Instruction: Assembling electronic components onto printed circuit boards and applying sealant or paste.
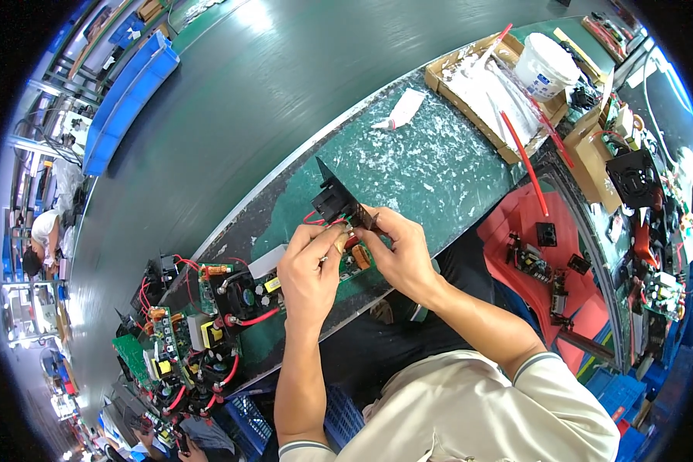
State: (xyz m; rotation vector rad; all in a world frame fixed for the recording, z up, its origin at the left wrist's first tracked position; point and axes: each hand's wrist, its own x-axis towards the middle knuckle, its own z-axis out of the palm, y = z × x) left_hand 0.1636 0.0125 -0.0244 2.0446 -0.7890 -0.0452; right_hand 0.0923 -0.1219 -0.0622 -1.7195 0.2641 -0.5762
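While the right hand (400, 250) pinches a black part (335, 202) above the desk (462, 192), between its near and far edges, the left hand (308, 266) curls nearly closed by red wires (313, 219), its grip unclear.

Place: electronics workshop | green workbench (446, 185) | wired circuit boards (131, 358) | long blue bin (127, 108) | loose components (546, 235)
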